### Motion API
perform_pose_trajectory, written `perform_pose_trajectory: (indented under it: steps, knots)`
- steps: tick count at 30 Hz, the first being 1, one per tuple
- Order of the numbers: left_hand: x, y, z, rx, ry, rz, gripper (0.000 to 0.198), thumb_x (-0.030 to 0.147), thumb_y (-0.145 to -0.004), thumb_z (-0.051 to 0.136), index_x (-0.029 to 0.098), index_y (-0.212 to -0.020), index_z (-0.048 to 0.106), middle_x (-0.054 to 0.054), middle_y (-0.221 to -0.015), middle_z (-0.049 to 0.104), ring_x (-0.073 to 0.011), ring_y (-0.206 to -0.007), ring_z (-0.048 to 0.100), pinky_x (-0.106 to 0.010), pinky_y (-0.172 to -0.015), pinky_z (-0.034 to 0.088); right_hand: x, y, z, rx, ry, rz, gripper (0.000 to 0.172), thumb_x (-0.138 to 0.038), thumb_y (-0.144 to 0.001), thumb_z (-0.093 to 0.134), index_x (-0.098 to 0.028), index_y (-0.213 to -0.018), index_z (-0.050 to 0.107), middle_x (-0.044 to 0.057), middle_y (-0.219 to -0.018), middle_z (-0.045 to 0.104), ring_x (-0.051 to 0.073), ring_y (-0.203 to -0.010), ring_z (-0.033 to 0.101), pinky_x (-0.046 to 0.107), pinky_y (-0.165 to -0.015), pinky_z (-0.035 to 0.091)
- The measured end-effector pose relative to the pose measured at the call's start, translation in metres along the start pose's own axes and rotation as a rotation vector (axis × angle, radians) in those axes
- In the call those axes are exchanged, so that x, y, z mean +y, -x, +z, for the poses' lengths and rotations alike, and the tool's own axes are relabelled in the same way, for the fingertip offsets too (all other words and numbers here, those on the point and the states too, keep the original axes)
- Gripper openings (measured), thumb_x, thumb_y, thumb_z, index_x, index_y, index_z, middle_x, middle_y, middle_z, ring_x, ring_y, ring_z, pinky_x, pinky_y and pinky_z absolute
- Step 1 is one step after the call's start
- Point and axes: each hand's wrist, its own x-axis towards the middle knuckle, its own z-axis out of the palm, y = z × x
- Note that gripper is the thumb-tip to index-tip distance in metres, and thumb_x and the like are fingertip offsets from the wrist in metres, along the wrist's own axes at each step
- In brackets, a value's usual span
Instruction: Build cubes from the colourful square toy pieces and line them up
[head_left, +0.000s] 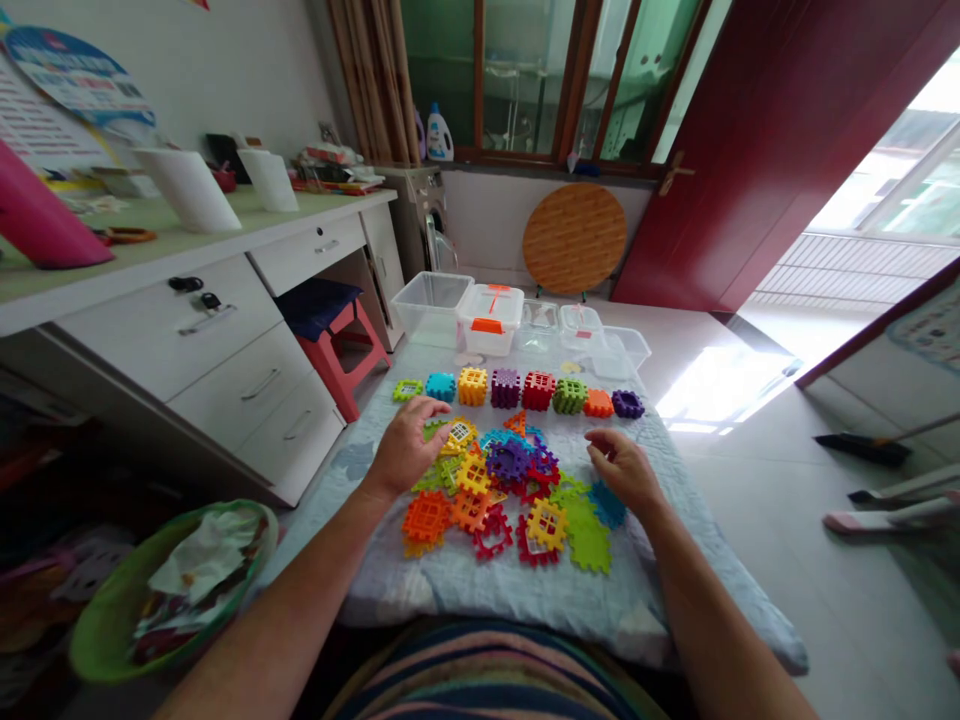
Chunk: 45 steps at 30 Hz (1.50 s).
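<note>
My left hand [409, 445] hovers at the left side of a heap of plastic interlocking tiles, fingers and thumb apart with nothing between them. Nearest to it lies a yellow lattice tile [460, 433]. My right hand [622, 468] is at the heap's right side, loosely bent and holding nothing; a blue tile [606, 505] lies by its wrist. In the heap I see a purple tile [508, 462], orange tiles [427, 517], and a large green piece [588, 535]. Behind it runs a row of sorted tile stacks, among them yellow [472, 387], dark purple [505, 389] and red [539, 391].
Clear plastic bins [433, 300] and a lidded box with orange latches [491, 320] line the far edge of the cloth-covered table [360, 570]. To the left are a red stool [337, 360], a green basket [97, 640] and a white desk [225, 330].
</note>
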Motion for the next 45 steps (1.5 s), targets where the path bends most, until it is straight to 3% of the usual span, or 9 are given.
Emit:
perform_pose_trajectory:
  steps: [5, 9, 12, 16, 22, 31, 36, 41, 45]
  knots:
    - [-0.044, 0.001, 0.011, 0.166, -0.148, -0.086, 0.019, 0.031, -0.084, 0.054, 0.018, -0.095, 0.062, -0.009, -0.101, 0.061, -0.0252, -0.104, 0.056, -0.041, -0.099, 0.042, -0.065, -0.003, 0.001, -0.18, 0.073, -0.323, 0.02, -0.029, -0.083, 0.059, -0.021, -0.1, 0.066, 0.007, -0.098, 0.064, 0.022, -0.095, 0.056, 0.037, -0.088, 0.044]
    - [-0.063, 0.006, 0.02, 0.23, -0.121, -0.114, 0.018, 0.031, -0.082, 0.054, 0.018, -0.09, 0.062, -0.009, -0.096, 0.063, -0.0253, -0.099, 0.059, -0.04, -0.096, 0.045, -0.102, -0.007, 0.021, -0.325, 0.243, -0.406, 0.06, -0.038, -0.071, 0.074, -0.02, -0.125, 0.057, 0.011, -0.118, 0.057, 0.027, -0.107, 0.048, 0.043, -0.096, 0.04]
    - [-0.068, 0.008, 0.023, 0.218, -0.085, -0.153, 0.017, 0.031, -0.081, 0.053, 0.018, -0.088, 0.062, -0.008, -0.094, 0.063, -0.0241, -0.095, 0.06, -0.038, -0.092, 0.047, -0.109, -0.008, 0.04, -0.381, 0.305, -0.411, 0.059, -0.04, -0.069, 0.075, -0.02, -0.122, 0.059, 0.011, -0.12, 0.055, 0.028, -0.109, 0.046, 0.043, -0.097, 0.039]
    - [-0.072, 0.008, 0.025, 0.194, -0.052, -0.179, 0.016, 0.028, -0.079, 0.053, 0.018, -0.087, 0.062, -0.007, -0.092, 0.062, -0.0221, -0.091, 0.06, -0.036, -0.088, 0.049, -0.099, -0.01, 0.048, -0.341, 0.25, -0.39, 0.049, -0.027, -0.071, 0.07, -0.021, -0.118, 0.059, 0.009, -0.116, 0.056, 0.026, -0.107, 0.046, 0.04, -0.096, 0.039]
    - [-0.073, 0.007, 0.024, 0.175, -0.007, -0.219, 0.017, 0.026, -0.076, 0.053, 0.018, -0.087, 0.063, -0.006, -0.09, 0.062, -0.0203, -0.085, 0.061, -0.034, -0.082, 0.051, -0.063, -0.017, 0.027, -0.183, 0.057, -0.248, 0.045, -0.027, -0.074, 0.065, -0.019, -0.118, 0.057, 0.008, -0.107, 0.058, 0.024, -0.101, 0.053, 0.04, -0.092, 0.044]
    - [-0.073, 0.006, 0.024, 0.167, -0.023, -0.217, 0.019, 0.029, -0.076, 0.052, 0.018, -0.087, 0.063, -0.005, -0.089, 0.063, -0.02, -0.083, 0.061, -0.033, -0.081, 0.051, -0.042, -0.019, 0.022, -0.263, -0.241, -0.086, 0.045, -0.035, -0.076, 0.064, -0.021, -0.118, 0.056, 0.006, -0.109, 0.065, 0.02, -0.093, 0.061, 0.036, -0.083, 0.049]
    - [-0.076, 0.007, 0.025, 0.138, -0.026, -0.22, 0.019, 0.029, -0.076, 0.053, 0.018, -0.086, 0.064, -0.005, -0.087, 0.063, -0.0199, -0.08, 0.061, -0.033, -0.08, 0.051, -0.024, -0.023, 0.004, -0.058, 0.023, 0.0, 0.047, -0.035, -0.072, 0.066, -0.018, -0.116, 0.059, 0.01, -0.107, 0.062, 0.024, -0.097, 0.059, 0.04, -0.088, 0.046]
    - [-0.076, 0.006, 0.025, 0.14, -0.023, -0.226, 0.018, 0.03, -0.076, 0.053, 0.019, -0.085, 0.064, -0.005, -0.087, 0.064, -0.0203, -0.081, 0.061, -0.033, -0.082, 0.051, -0.004, -0.02, -0.007, -0.187, 0.397, 0.154, 0.047, -0.029, -0.069, 0.066, -0.02, -0.116, 0.063, 0.012, -0.111, 0.06, 0.033, -0.109, 0.052, 0.044, -0.09, 0.04]
    - [-0.076, 0.006, 0.026, 0.146, -0.014, -0.238, 0.019, 0.031, -0.076, 0.052, 0.019, -0.085, 0.064, -0.005, -0.089, 0.064, -0.0202, -0.082, 0.061, -0.033, -0.082, 0.051, -0.005, -0.018, -0.007, -0.19, 0.443, 0.197, 0.046, -0.036, -0.074, 0.064, -0.021, -0.117, 0.062, 0.012, -0.115, 0.059, 0.033, -0.11, 0.051, 0.044, -0.09, 0.038]
